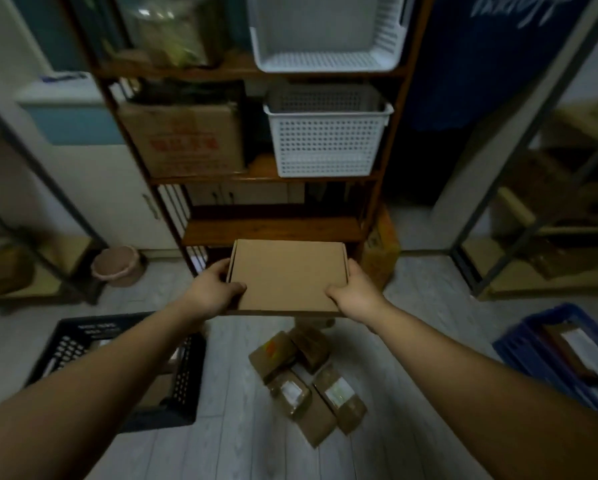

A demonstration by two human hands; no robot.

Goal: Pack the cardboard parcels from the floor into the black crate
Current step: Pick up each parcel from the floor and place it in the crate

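Black crate: the black crate (93,329) sits on the pale floor, low on the left. A patch of brown cardboard shows inside at its near right corner.
Hidden: the left forearm crosses above the crate and covers most of its inside, so I cannot tell what else it holds.
Floor parcels: a loose cluster of small cardboard parcels (339,400) lies on the floor to the right of the crate, some touching or overlapping, two with pale labels facing up.
Blue crate: a blue crate (519,336), well to the right of the black crate and cut by the frame edge, holds a flat brown packet with a white label.
Held box: a flat cardboard box (287,275) is carried level in the air, beyond the black crate and to its right, above the far end of the cluster.
Left hand: the left hand (214,289) grips the box's left edge, thumb on top.
Right hand: the right hand (356,289) grips the right edge likewise.
Shelving: beyond the box, a wooden shelf unit (269,230) carries a white perforated basket (325,143) and a printed carton (183,140); the basket's contents are out of sight.
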